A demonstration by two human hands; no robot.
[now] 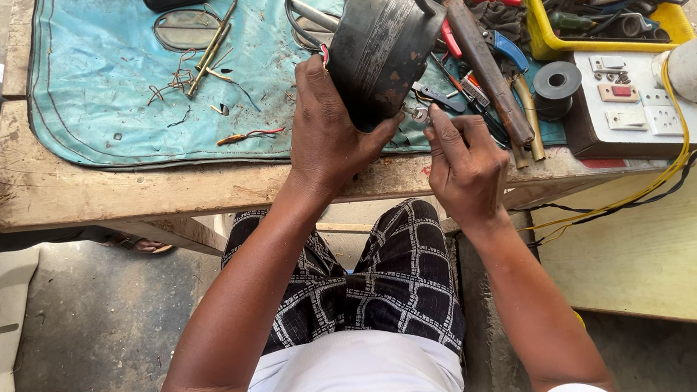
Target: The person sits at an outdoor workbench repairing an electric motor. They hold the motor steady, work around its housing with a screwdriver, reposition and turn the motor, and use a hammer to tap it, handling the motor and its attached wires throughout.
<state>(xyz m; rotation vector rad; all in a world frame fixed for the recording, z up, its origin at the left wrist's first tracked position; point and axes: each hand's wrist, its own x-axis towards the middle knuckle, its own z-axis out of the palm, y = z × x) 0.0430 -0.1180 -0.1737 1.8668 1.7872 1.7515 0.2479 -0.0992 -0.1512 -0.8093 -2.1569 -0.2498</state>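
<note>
Motor housing gripped by left hand, tilted.

A dark, dull metal motor housing, scuffed and rust-spotted, sits on a stained, matt blue cloth mat over a rough, worn wooden bench. Beside it lie a hammer with a weathered wooden handle, a glossy black roll of tape, and a smooth yellow plastic tray.
</note>
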